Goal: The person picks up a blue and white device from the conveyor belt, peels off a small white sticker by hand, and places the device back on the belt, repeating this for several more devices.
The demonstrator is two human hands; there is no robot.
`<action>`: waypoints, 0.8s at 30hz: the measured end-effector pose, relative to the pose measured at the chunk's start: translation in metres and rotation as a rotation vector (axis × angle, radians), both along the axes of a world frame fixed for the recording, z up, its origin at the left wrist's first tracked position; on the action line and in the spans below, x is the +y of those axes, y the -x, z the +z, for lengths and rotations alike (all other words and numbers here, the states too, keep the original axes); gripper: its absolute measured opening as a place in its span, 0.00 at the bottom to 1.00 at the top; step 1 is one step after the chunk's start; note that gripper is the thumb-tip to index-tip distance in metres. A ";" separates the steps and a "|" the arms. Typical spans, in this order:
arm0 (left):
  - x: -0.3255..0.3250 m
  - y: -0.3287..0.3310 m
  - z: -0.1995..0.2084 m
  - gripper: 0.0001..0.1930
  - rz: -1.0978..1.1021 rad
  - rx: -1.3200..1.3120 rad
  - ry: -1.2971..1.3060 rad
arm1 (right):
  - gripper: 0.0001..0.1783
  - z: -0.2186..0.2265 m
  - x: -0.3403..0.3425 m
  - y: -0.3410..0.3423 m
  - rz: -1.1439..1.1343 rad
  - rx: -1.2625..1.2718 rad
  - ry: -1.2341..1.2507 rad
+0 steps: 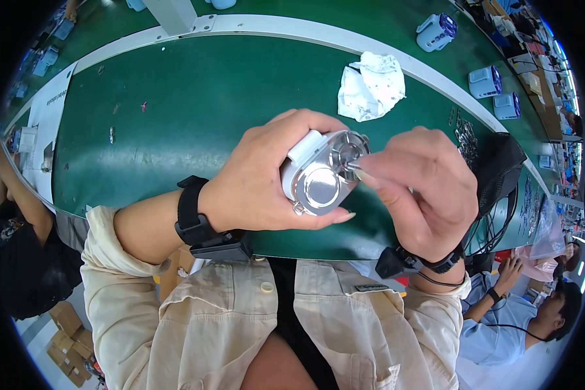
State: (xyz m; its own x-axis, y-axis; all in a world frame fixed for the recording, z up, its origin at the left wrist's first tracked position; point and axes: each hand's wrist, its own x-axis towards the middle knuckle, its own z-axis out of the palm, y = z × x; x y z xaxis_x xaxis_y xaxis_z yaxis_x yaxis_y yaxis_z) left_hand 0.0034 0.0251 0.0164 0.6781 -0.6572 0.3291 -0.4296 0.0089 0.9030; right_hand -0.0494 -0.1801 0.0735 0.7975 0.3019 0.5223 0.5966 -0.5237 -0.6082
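My left hand (256, 166) is wrapped around a white device with a shiny metal face (321, 187), held up over the front of the green table. The face carries a round mirror-like disc and, beside it, a round recess. A white block sits on the device's left edge, and a small metal clasp shows near its bottom. Thumb and forefinger of my right hand (432, 185) are pinched together at the recess, on a small silvery metal piece (353, 166). Its exact kind is too small to tell, and the fingers partly cover it.
Crumpled white paper (372, 88) lies beyond my hands. Small metal parts (465, 138) and a black mesh bag (500, 172) with cables are at the right. A tiny metal part (112, 135) lies far left. Blue-and-white containers (435, 32) stand past the white rail (292, 25). People sit on both sides.
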 end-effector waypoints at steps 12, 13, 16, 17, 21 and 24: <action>-0.005 -0.004 -0.001 0.31 0.418 -0.601 -0.015 | 0.05 0.003 0.014 0.014 -0.196 0.611 -0.446; -0.005 -0.004 -0.001 0.31 0.439 -0.641 -0.032 | 0.05 0.002 0.015 0.014 -0.175 0.625 -0.432; -0.006 -0.006 -0.003 0.31 0.440 -0.650 -0.027 | 0.04 0.003 0.020 0.016 -0.236 0.667 -0.487; -0.007 -0.006 -0.002 0.31 0.442 -0.656 -0.025 | 0.03 0.004 0.022 0.016 -0.265 0.687 -0.515; -0.006 -0.004 0.000 0.31 0.352 -0.483 0.001 | 0.02 -0.001 0.026 0.017 -0.243 0.508 -0.561; -0.004 -0.003 0.001 0.35 0.259 -0.393 -0.012 | 0.04 -0.002 0.020 0.016 -0.235 0.397 -0.403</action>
